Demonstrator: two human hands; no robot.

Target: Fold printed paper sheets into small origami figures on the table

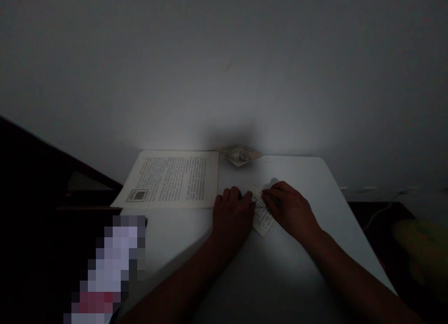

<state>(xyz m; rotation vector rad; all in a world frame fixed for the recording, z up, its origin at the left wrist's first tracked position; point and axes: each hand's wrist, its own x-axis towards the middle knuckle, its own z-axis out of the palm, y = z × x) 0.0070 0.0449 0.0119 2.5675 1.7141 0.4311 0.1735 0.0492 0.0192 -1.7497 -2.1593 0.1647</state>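
One small piece of printed paper (264, 225), apparently folded, lies on the white table (301, 175). Left hand (233, 214): thumb side at the paper's left. Right hand (292, 212): fingertips gathered at its upper right. Hands apart, paper between; too dim to tell how firmly either grips. My judgement: let the left pin it, the right line up edges before pressing any crease flat. Room: left fingers crowd the near corner of a printed sheet (175, 177); a folded paper shape (240, 157) sits at the far edge, by the wall (224, 81). Best clearance: rightward, and towards the person.
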